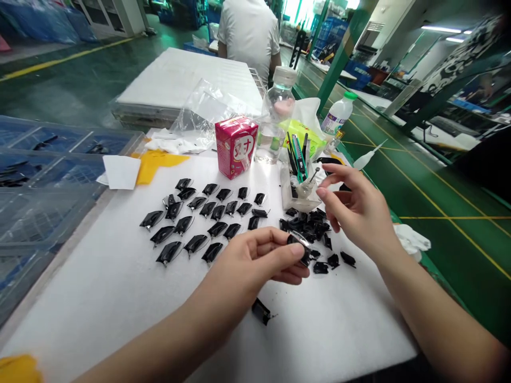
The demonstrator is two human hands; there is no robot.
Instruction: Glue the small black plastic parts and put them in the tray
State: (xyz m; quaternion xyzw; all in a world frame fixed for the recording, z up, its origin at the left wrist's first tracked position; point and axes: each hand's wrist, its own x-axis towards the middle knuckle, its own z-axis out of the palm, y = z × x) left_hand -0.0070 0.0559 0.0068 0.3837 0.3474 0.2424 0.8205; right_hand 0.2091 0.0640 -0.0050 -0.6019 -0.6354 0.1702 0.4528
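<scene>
My left hand (255, 260) pinches a small glossy black piece (297, 246) with a shiny edge between thumb and fingers. My right hand (355, 207) hovers just right of it, fingers apart and holding nothing, above a heap of black scraps (309, 229). Those scraps lie on a white foam sheet (120, 298). Left of my hands, several glossy black pouch-like pieces (199, 210) sit in loose rows. One more black piece (261, 311) lies alone near the sheet's front.
Behind the heap stand a clear cup of pens and a utility knife (299, 181), a pink carton (235, 147) and a clear water bottle (277, 106). Transparent bins (43, 170) holding black pieces line the left. A co-worker (249, 37) sits beyond a white stack.
</scene>
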